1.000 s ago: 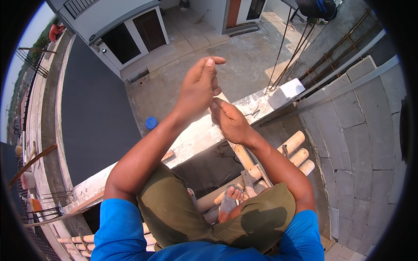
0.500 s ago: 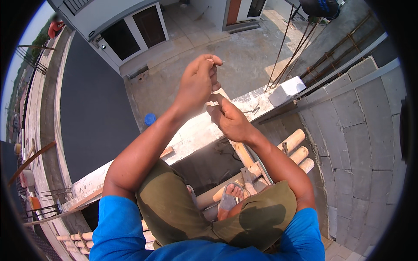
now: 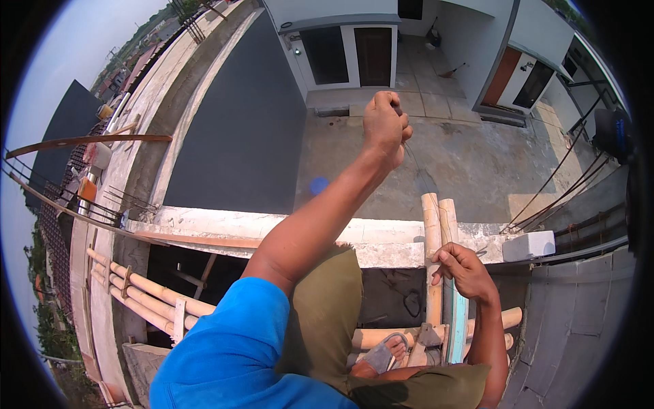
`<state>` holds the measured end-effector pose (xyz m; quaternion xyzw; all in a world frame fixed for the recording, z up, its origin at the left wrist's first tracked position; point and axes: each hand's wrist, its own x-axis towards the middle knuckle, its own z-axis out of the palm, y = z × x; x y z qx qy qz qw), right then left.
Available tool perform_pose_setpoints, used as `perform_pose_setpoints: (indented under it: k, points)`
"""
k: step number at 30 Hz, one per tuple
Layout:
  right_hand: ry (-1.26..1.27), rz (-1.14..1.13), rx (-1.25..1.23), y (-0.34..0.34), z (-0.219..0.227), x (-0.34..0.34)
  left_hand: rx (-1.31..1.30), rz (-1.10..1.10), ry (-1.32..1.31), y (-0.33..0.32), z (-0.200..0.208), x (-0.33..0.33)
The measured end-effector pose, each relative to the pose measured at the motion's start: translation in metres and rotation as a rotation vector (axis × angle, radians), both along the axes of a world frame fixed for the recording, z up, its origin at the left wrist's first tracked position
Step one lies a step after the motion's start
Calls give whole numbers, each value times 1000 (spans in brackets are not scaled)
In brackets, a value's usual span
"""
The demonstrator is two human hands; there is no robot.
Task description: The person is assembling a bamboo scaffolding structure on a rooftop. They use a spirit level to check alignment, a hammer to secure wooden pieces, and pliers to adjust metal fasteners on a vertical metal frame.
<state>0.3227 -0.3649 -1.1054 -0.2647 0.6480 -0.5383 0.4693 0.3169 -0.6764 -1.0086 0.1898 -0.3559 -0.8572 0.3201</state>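
My left hand [image 3: 385,127] is raised at the end of an outstretched arm, over the yard beyond the wall. Its fingers are curled closed; whatever they hold is too small to make out. Lower and to the right, my right hand [image 3: 467,271] has thumb and fingers pinched together beside two bamboo poles [image 3: 431,225] that lean against the wall top. What sits in that pinch is also unclear, though a faint thin line shows between the hands. A pale blue strip [image 3: 458,320] lies just below my right hand.
A rough concrete wall top [image 3: 306,228] runs across in front of me, with a white block [image 3: 529,246] at its right. My sandalled foot [image 3: 381,354] rests on horizontal bamboo poles [image 3: 381,337] above a dark drop. More bamboo [image 3: 146,290] is at left; grey blockwork [image 3: 572,320] at right.
My hands, close together before, are now far apart: the left reaches up and away, the right is lower and to the right. The view has shifted, bringing more of the left side in.
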Motion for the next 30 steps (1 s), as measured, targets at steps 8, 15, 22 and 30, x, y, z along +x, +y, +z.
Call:
perform_pose_setpoints:
  k: [8,15,22,30]
  points:
    - [-94,-7,-41,1,4,6,65,149,-96,-74,-36,11]
    - [-99,69,-32,11,-24,4,99,90,42,-139,-53,18]
    - [-447,7,-165,17,-45,13,107,51,89,-148,-64,16]
    - [-683,35,-224,32,-71,37,-68,-345,163,-124,-60,17]
